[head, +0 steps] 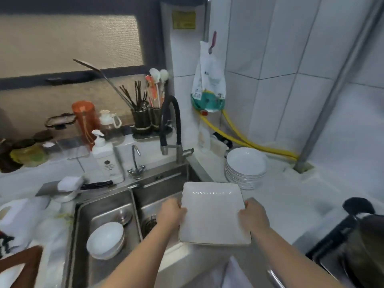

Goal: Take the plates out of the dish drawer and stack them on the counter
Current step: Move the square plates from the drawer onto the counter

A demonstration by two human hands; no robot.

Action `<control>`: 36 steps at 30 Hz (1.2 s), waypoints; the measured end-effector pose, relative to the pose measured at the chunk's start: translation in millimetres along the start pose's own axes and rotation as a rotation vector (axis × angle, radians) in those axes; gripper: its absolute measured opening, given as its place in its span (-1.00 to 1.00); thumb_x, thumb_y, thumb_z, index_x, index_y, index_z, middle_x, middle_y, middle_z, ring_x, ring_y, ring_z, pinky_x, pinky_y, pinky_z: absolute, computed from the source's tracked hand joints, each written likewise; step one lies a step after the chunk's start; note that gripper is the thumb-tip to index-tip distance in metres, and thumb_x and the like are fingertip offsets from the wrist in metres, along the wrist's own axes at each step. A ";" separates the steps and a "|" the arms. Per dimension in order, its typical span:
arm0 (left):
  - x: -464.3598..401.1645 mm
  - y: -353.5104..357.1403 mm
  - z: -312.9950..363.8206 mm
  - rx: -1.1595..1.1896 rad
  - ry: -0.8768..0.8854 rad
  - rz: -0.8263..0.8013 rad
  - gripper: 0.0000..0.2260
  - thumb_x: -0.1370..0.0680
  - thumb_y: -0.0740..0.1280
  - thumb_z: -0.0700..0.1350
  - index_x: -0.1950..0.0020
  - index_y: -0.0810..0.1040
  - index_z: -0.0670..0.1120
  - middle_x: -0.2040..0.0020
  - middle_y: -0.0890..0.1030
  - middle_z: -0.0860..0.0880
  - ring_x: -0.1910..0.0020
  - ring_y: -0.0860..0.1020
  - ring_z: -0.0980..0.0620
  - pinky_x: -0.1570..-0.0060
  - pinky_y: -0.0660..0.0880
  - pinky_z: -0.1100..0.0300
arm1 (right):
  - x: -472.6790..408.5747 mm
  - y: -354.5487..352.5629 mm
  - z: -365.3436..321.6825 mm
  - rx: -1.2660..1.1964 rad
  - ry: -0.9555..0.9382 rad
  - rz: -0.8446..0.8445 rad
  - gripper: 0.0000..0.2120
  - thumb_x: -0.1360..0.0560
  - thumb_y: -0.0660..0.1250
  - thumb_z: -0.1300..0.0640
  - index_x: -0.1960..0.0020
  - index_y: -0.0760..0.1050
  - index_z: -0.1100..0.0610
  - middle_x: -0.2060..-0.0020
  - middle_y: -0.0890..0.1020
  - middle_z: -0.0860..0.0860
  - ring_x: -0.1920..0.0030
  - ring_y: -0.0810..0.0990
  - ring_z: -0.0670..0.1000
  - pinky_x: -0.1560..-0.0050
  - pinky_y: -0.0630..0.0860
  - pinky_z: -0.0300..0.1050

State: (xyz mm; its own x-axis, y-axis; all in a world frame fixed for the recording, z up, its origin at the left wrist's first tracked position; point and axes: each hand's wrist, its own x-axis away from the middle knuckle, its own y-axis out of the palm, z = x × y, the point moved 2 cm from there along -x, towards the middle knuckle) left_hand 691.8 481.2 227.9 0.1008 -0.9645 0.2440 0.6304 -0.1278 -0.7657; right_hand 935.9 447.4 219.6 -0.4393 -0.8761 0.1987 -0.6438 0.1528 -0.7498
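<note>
A square white plate (pixel 214 215) with a thin dark rim is held level in the air, over the sink's right edge and the counter. My left hand (pixel 171 213) grips its left edge. My right hand (pixel 252 215) grips its right edge. A stack of several round white plates (pixel 246 166) stands on the white counter (pixel 291 196) just beyond the square plate, near the wall. The dish drawer is not in view.
A steel double sink (pixel 158 183) lies left of the plate, with white bowls (pixel 106 240) in its left basin. A black faucet (pixel 172 123), soap bottle (pixel 105 156) and utensil holders (pixel 147 118) line the back. A dark pot (pixel 365 242) sits at the right. A yellow hose (pixel 239 138) runs behind the stack.
</note>
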 end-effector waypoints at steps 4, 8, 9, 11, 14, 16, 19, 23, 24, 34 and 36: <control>-16.4 49.8 45.9 -0.011 0.048 -0.103 -0.92 -0.44 0.33 -0.13 0.24 0.50 -0.09 0.09 0.67 -0.15 0.07 0.63 -0.13 0.15 0.49 0.15 | -26.1 -30.8 46.7 -0.011 0.127 0.054 -0.80 -0.44 0.15 0.33 -0.01 0.48 0.21 0.07 0.56 0.07 0.10 0.52 0.09 0.17 0.38 -0.15; -25.1 95.5 79.3 -0.002 0.076 -0.162 -0.94 -0.46 0.34 -0.13 0.16 0.52 -0.11 0.05 0.66 -0.15 0.05 0.63 -0.12 0.11 0.53 0.15 | -51.5 -55.1 84.3 0.002 0.219 0.074 -0.82 -0.43 0.13 0.36 0.07 0.47 0.22 0.14 0.56 0.07 0.12 0.54 0.12 0.18 0.39 -0.13; -26.4 105.9 85.7 0.007 0.070 -0.184 -0.93 -0.46 0.34 -0.13 0.18 0.50 -0.10 0.05 0.67 -0.14 0.07 0.64 -0.11 0.14 0.52 0.18 | -58.5 -59.7 92.2 0.026 0.232 0.065 -0.85 -0.43 0.13 0.36 0.13 0.45 0.21 0.18 0.55 0.06 0.13 0.53 0.12 0.19 0.38 -0.14; -30.1 125.4 95.7 0.038 0.051 -0.229 -0.94 -0.45 0.34 -0.15 0.18 0.52 -0.12 0.06 0.67 -0.17 0.09 0.66 -0.11 0.10 0.59 0.13 | -69.9 -66.9 104.7 0.078 0.263 0.058 -0.80 -0.43 0.12 0.37 0.31 0.31 0.14 0.33 0.44 0.01 0.21 0.46 0.11 0.24 0.32 -0.18; -40.0 147.8 105.1 0.068 0.027 -0.253 -0.93 -0.44 0.36 -0.15 0.11 0.54 -0.13 0.02 0.66 -0.19 0.05 0.66 -0.14 0.02 0.61 -0.03 | -83.5 -70.3 121.0 0.101 0.308 0.047 -0.74 -0.44 0.11 0.36 0.37 0.22 0.12 0.40 0.36 -0.01 0.25 0.43 0.09 0.26 0.31 -0.17; -47.7 159.2 108.6 0.083 0.015 -0.254 -0.93 -0.44 0.37 -0.14 0.17 0.50 -0.08 0.02 0.65 -0.18 0.04 0.65 -0.13 0.02 0.61 -0.05 | -90.7 -69.7 128.3 0.103 0.321 0.031 -0.79 -0.44 0.11 0.36 0.33 0.27 0.15 0.38 0.38 0.00 0.24 0.45 0.09 0.25 0.33 -0.15; -59.8 173.3 112.1 0.057 0.007 -0.269 -0.94 -0.44 0.36 -0.14 0.18 0.49 -0.08 0.03 0.65 -0.15 0.05 0.65 -0.12 0.04 0.62 -0.03 | -103.2 -69.0 134.9 0.093 0.323 -0.007 -0.85 -0.46 0.11 0.35 0.24 0.36 0.19 0.28 0.45 0.05 0.19 0.47 0.10 0.20 0.36 -0.14; -67.3 188.7 113.3 0.020 -0.016 -0.340 -0.95 -0.40 0.28 -0.22 0.17 0.52 -0.16 0.12 0.66 -0.18 0.17 0.68 -0.14 0.19 0.65 -0.03 | -118.8 -69.1 140.9 0.078 0.359 -0.012 -0.84 -0.49 0.12 0.33 0.21 0.41 0.17 0.21 0.49 0.05 0.11 0.50 0.11 0.12 0.41 -0.13; -67.1 192.4 113.2 0.029 -0.027 -0.378 -0.94 -0.39 0.26 -0.26 0.19 0.52 -0.18 0.18 0.67 -0.21 0.25 0.68 -0.16 0.26 0.65 -0.06 | -121.6 -69.5 140.8 0.083 0.361 -0.007 -0.84 -0.50 0.13 0.32 0.16 0.45 0.17 0.17 0.52 0.06 0.09 0.51 0.12 0.11 0.42 -0.11; -66.1 207.0 110.1 0.152 -0.152 -0.579 -0.81 -0.43 0.28 -0.38 0.39 0.45 -0.29 0.64 0.53 -0.07 0.64 0.56 0.02 0.51 0.59 0.11 | -154.1 -71.1 129.4 0.013 0.346 0.046 -0.63 -0.40 0.10 0.42 0.10 0.63 0.14 0.06 0.66 0.13 0.02 0.60 0.20 0.01 0.57 -0.03; -66.4 206.4 109.0 0.194 -0.156 -0.595 -0.84 -0.44 0.31 -0.36 0.34 0.45 -0.33 0.64 0.53 -0.07 0.62 0.56 0.02 0.50 0.59 0.12 | -158.2 -68.9 132.0 -0.008 0.331 0.042 -0.59 -0.38 0.10 0.43 0.22 0.62 0.04 0.18 0.63 0.09 0.16 0.53 0.16 0.19 0.48 -0.12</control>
State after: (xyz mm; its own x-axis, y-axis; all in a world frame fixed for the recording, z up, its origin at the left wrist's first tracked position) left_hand 899.0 544.1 118.5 -0.2074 -0.6950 0.6884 0.7395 -0.5721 -0.3548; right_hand 1132.5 515.1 156.5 -0.6441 -0.6733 0.3630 -0.6255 0.1905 -0.7566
